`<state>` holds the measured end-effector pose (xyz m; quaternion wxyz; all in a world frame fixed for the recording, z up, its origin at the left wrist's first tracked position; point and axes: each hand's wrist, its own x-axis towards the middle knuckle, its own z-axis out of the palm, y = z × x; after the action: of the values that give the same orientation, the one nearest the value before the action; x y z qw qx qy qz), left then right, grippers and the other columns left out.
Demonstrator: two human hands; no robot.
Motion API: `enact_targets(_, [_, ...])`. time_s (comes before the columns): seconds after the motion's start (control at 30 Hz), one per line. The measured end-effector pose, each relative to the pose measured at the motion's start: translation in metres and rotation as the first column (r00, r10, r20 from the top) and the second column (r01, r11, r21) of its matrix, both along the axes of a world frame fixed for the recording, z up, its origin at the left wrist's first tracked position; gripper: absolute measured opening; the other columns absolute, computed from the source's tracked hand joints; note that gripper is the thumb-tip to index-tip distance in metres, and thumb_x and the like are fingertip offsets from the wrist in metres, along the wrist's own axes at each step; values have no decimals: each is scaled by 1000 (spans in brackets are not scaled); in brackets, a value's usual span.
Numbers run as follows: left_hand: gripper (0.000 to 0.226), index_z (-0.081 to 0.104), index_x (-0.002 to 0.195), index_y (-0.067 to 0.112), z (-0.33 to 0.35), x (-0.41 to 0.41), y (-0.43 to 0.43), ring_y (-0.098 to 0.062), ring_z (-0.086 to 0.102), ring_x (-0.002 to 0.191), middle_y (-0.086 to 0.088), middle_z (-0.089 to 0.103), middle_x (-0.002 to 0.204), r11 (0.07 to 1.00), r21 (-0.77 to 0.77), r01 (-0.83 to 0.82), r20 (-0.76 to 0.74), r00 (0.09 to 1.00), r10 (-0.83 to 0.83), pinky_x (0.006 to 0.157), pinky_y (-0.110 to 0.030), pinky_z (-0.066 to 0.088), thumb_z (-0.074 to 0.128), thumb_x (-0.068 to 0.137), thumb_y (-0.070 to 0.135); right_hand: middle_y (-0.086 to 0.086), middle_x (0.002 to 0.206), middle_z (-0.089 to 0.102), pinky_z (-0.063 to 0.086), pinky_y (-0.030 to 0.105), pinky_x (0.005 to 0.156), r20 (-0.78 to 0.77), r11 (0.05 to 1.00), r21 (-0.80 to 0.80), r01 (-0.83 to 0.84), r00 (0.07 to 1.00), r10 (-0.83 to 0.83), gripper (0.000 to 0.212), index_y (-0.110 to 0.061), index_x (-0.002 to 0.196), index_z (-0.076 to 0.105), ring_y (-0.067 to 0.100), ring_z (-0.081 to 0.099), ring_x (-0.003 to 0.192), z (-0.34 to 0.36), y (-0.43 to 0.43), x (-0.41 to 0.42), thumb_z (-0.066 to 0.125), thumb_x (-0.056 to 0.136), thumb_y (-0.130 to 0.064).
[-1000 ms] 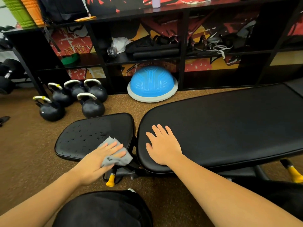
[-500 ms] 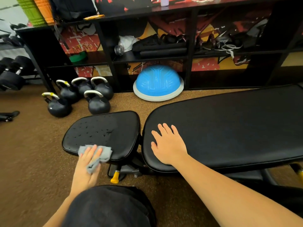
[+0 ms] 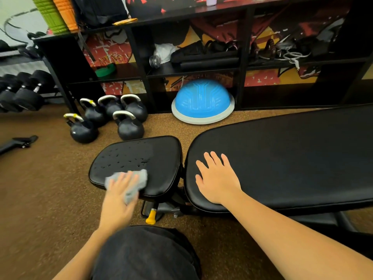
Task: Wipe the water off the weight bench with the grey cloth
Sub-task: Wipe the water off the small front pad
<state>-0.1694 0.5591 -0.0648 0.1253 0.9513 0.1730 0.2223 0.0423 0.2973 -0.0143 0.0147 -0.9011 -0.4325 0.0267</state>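
The black weight bench has a small seat pad (image 3: 159, 156) on the left and a long back pad (image 3: 292, 158) on the right. Water drops (image 3: 123, 160) speckle the far left half of the seat pad. My left hand (image 3: 119, 197) presses the grey cloth (image 3: 139, 176) flat on the near left part of the seat pad, blurred with motion. My right hand (image 3: 218, 178) lies flat, fingers spread, on the near left end of the back pad, holding nothing.
Several black kettlebells (image 3: 113, 118) stand on the brown floor beyond the seat. A blue balance dome (image 3: 202, 101) sits under the black shelf unit (image 3: 191, 71). Dumbbells (image 3: 22, 91) lie far left. A yellow adjuster knob (image 3: 151, 217) sticks out beneath the seat. My dark-clad knee (image 3: 145, 253) is below.
My left hand swept the cloth from the seat pad's near right corner to its near left edge, then back a little to the right. My right hand stayed put.
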Motion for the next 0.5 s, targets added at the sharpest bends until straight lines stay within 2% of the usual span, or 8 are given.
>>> enact_targets(0.03, [54,51,146,13,-4,1,-5,-24,33,147,-7,44,155,987,82,135,-21,991,-134,123,-36,16,40,102,41,14,170,13,7,55,126,1,1000,-2,-1,1000,1,61,-21,162,22,33,6,158,0,0,0,21,107,-48])
enact_targets(0.07, [52,53,145,12,-5,1,-7,-23,35,146,-7,46,153,977,106,184,-13,983,-184,123,-35,17,42,102,40,14,170,12,7,55,126,0,1000,-3,-2,1000,2,61,-21,162,22,33,5,158,0,0,0,21,107,-48])
enact_targets(0.1, [50,53,145,13,-4,0,-6,-20,35,147,-4,46,153,988,52,145,21,989,-147,123,-33,16,44,101,37,14,170,12,7,55,126,-2,1000,-4,-2,1000,2,61,-21,162,22,33,5,158,0,0,0,21,107,-48])
enact_targets(0.2, [49,49,147,21,-4,-5,10,-14,24,151,7,40,154,967,-211,-140,119,979,167,124,-32,10,43,103,39,14,170,12,7,55,126,-9,1000,-6,0,1000,0,61,-21,162,22,33,5,158,2,1,0,21,107,-48])
enact_targets(0.27, [50,47,149,19,-5,-4,24,-14,15,153,1,34,160,915,-307,-263,121,942,311,123,-36,10,39,105,43,14,170,11,7,55,126,-11,1000,-10,-1,1000,0,61,-21,162,21,33,5,158,2,2,-1,21,107,-48])
enact_targets(0.37, [47,46,149,14,-4,6,47,-19,8,155,-6,29,163,810,-442,-385,98,877,470,123,-36,7,38,108,36,14,171,11,6,56,126,-13,1000,-16,2,1000,-2,62,-21,162,21,34,4,158,1,1,-2,20,107,-48])
enact_targets(0.43, [41,50,144,14,2,16,62,-28,19,152,-8,39,157,774,-462,-434,75,850,521,125,-42,12,38,108,31,14,171,10,6,56,126,-20,1000,-17,6,1000,-7,62,-21,163,20,34,4,158,1,2,-1,19,107,-48])
enact_targets(0.5, [39,52,141,12,15,25,74,-36,38,141,-12,47,148,712,-516,-476,35,819,573,120,-47,26,41,106,28,14,171,11,6,56,126,-19,1000,-15,10,1000,-10,63,-21,162,21,34,4,158,1,3,-1,14,106,-48])
